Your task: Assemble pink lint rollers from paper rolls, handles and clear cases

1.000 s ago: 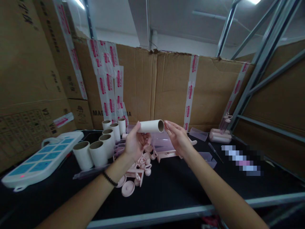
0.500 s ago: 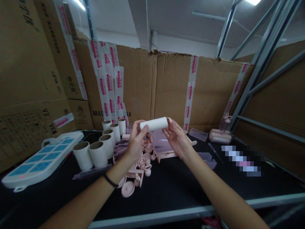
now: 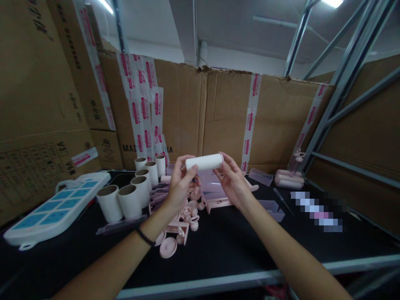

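A white cardboard-type tube [image 3: 204, 162] is held level above the table between both hands. My left hand [image 3: 181, 180] is closed round its left end, thumb on the near side. At the other end, the fingers of my right hand [image 3: 231, 178] are pressed against the tube, where a thin rim shows. Beneath the hands lie loose pink plastic parts [image 3: 187, 211], among them a round disc-shaped cap [image 3: 168, 247]. Behind my right hand are translucent lilac plastic pieces [image 3: 214, 186], partly hidden.
Several white tubes [image 3: 129, 201] stand upright at the left, beside a white power strip [image 3: 59, 204]. At the right are a screwdriver-like tool [image 3: 283, 201], a lilac tray [image 3: 271, 210] and pink rollers [image 3: 289, 179]. Cardboard walls [image 3: 218, 112] enclose the black table [image 3: 225, 250].
My right fingers have moved in against the tube's right end, and a small pale piece there now sits flush as a rim. The tube has shifted slightly right and tilts less.
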Demonstrator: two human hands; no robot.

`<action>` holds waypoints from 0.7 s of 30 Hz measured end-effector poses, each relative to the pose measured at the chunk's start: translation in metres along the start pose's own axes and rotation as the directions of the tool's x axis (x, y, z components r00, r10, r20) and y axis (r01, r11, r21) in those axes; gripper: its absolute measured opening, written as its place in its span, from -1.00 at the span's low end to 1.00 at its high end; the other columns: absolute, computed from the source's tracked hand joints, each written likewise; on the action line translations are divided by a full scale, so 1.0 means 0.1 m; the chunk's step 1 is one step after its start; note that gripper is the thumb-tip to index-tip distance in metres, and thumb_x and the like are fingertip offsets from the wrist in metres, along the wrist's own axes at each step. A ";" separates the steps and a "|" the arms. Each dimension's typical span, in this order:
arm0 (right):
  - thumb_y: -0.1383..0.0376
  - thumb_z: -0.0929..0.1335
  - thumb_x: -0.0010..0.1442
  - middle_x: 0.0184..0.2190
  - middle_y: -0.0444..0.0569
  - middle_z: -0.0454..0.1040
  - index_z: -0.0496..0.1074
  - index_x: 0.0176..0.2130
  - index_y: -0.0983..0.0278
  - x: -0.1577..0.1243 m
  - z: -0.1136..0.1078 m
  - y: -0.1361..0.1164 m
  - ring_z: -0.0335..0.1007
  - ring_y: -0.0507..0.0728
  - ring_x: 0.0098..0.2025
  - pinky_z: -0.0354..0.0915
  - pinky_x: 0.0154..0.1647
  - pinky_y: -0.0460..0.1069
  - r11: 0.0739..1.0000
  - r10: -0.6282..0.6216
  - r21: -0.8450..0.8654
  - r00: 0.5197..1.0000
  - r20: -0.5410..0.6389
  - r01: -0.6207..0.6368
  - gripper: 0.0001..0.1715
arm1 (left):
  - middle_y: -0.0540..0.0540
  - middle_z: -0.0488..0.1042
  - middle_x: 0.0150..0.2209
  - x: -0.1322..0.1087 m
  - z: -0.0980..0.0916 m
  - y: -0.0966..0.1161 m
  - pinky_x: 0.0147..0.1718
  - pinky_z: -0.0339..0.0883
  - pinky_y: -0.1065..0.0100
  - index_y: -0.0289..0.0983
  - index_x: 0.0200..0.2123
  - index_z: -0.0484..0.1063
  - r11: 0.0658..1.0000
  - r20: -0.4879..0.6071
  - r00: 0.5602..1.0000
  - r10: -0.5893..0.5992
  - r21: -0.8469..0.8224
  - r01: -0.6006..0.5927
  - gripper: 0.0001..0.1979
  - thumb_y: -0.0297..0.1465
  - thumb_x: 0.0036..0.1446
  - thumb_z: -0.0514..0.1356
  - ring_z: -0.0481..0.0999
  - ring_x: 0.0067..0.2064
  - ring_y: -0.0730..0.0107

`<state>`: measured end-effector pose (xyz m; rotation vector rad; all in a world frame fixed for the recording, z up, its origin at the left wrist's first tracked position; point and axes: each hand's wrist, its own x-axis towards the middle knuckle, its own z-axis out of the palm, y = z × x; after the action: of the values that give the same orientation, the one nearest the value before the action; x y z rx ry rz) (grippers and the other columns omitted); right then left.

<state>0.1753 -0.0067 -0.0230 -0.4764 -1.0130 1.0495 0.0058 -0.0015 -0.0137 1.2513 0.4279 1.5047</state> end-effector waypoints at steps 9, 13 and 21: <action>0.02 0.42 0.27 0.10 -0.10 0.59 0.55 0.14 0.11 -0.12 0.11 0.02 0.34 0.26 0.30 0.29 0.32 0.18 0.865 -0.300 -0.440 0.951 -0.070 0.241 -0.50 | -0.08 0.52 -0.19 0.00 -0.01 -0.04 -0.74 0.27 0.52 -0.15 0.04 0.41 0.981 0.010 0.995 0.102 0.166 -0.102 -0.49 -0.35 0.01 0.44 0.46 -0.57 0.52; 0.00 0.42 0.25 0.12 -0.07 0.58 0.51 0.19 0.14 -0.17 0.13 -0.01 0.28 0.29 0.34 0.27 0.33 0.19 0.854 -0.311 -0.453 0.949 -0.052 0.255 -0.41 | -0.10 0.54 -0.20 -0.01 -0.02 -0.04 -0.73 0.26 0.51 -0.13 0.05 0.43 0.972 0.036 0.992 0.121 0.196 -0.126 -0.50 -0.39 0.02 0.42 0.46 -0.56 0.49; 0.06 0.38 0.31 0.15 -0.04 0.56 0.53 0.17 0.11 -0.19 0.05 -0.04 0.41 0.28 0.22 0.19 0.35 0.19 0.767 -0.361 -0.571 0.933 -0.009 0.291 -0.51 | -0.07 0.53 -0.25 -0.02 0.00 -0.01 -0.74 0.24 0.50 -0.14 0.07 0.50 0.975 0.022 0.994 0.108 0.195 -0.110 -0.49 -0.39 0.00 0.43 0.44 -0.59 0.50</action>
<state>0.1704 -0.0258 -0.0265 -0.7994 -1.2464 0.3823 0.0061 -0.0027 -0.0154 1.4569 0.5168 1.5765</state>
